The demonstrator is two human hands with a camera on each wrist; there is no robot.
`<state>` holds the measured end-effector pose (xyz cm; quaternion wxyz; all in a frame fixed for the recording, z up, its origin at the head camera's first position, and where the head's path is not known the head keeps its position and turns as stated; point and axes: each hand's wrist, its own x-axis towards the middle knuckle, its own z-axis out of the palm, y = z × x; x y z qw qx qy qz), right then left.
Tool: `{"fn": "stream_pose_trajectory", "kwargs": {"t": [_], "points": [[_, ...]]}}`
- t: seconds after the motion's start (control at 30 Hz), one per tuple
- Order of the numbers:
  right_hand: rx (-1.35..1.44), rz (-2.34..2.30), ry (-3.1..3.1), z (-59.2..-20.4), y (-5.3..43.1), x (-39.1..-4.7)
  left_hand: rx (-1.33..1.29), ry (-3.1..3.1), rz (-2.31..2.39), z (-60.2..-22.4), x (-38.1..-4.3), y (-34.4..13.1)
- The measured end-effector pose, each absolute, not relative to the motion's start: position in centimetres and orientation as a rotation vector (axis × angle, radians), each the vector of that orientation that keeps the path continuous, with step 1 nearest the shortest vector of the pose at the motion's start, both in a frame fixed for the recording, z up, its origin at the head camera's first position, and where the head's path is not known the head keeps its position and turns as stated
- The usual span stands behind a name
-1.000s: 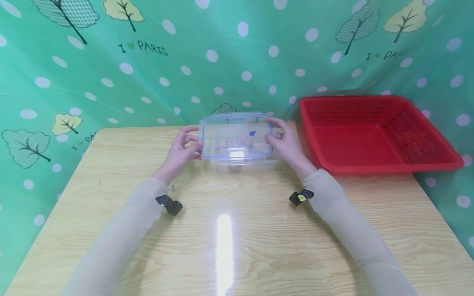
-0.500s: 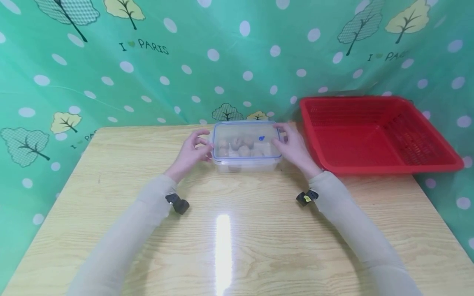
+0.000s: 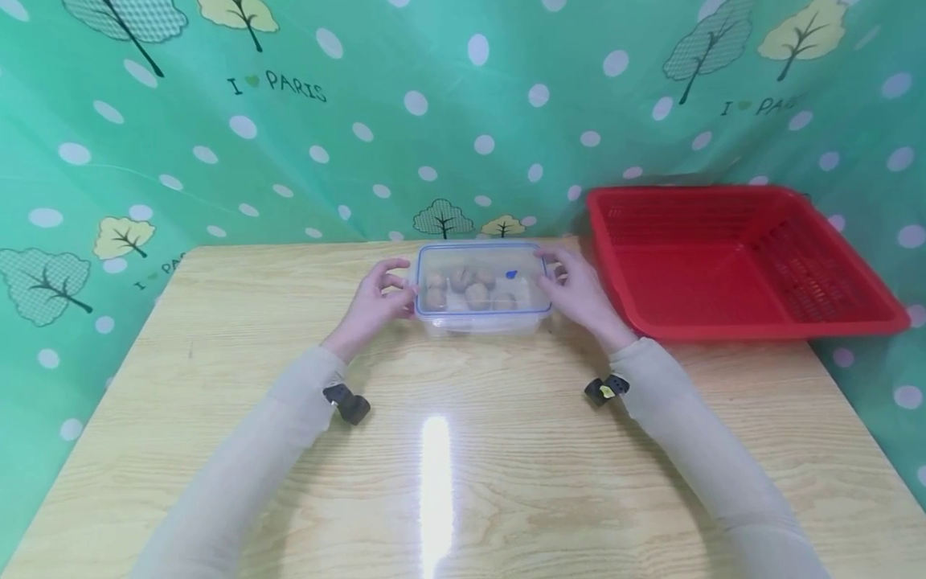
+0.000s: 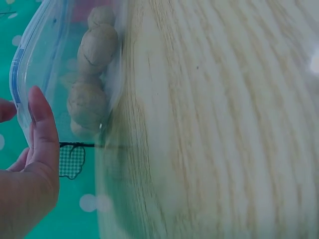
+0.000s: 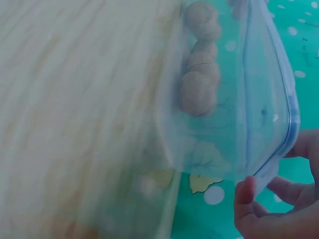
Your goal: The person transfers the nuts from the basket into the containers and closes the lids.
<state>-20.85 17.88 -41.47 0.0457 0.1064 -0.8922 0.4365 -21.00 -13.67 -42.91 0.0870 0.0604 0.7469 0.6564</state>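
Note:
A clear plastic food container [image 3: 483,325] stands near the table's back edge. Its clear lid [image 3: 499,256], with a blue seal and a small blue mark, lies over the top. Through the plastic show several walnuts [image 3: 477,296]. My left hand [image 3: 374,301] pinches the lid's left end between thumb and fingers. At the opposite end, my right hand [image 3: 579,293] holds the lid the same way. The left wrist view shows the thumb against the lid's edge [image 4: 19,69], with walnuts [image 4: 94,55] lower down inside. In the right wrist view, fingertips are at the lid's corner.
A large red plastic basket [image 3: 712,330] sits to the right of the container, close to my right hand. Behind the wooden table [image 3: 506,450] hangs a green dotted cloth [image 3: 289,173]. A bright light reflection streaks the table's middle.
Both hands have brought the lid down and slightly right, from raised over the container onto its top. In the last half second the hands have barely moved. The basket stayed put.

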Motion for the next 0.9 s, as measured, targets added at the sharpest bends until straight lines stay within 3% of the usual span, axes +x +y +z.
{"fn": "stream_pose_trajectory", "kwargs": {"t": [0.67, 0.9], "points": [[0.219, 1.676, -2.695, -42.7, 18.5, -20.4, 0.218, 2.280, 1.915, -43.0, -20.4, -13.4], [0.220, 1.432, -2.677, -42.9, 18.4, -20.1, 0.233, 2.279, 1.952, -43.3, -20.2, -13.2]]}}
